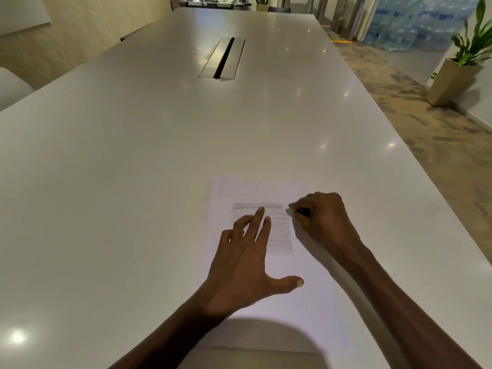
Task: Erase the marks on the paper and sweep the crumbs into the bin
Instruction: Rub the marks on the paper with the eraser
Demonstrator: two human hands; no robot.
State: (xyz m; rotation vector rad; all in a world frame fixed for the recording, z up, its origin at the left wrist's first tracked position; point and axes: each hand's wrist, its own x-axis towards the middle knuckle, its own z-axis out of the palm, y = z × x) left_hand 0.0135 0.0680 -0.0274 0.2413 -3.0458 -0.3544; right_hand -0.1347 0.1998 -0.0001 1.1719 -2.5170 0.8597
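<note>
With our left hand [247,258] spread flat pinning the paper [314,294], our right hand [323,218] pinches the eraser [290,211]; we should rub short strokes across the marks [279,235] beside it.

Warm, dim overhead light falls on the glossy white table [159,155], which throws back small glare spots, the brightest near left. A soft rounded shadow darkens the near edge. The wide lens bends the table's sides, and the far right background looks soft and hazy.

No readable text — only pencil smudges.
</note>
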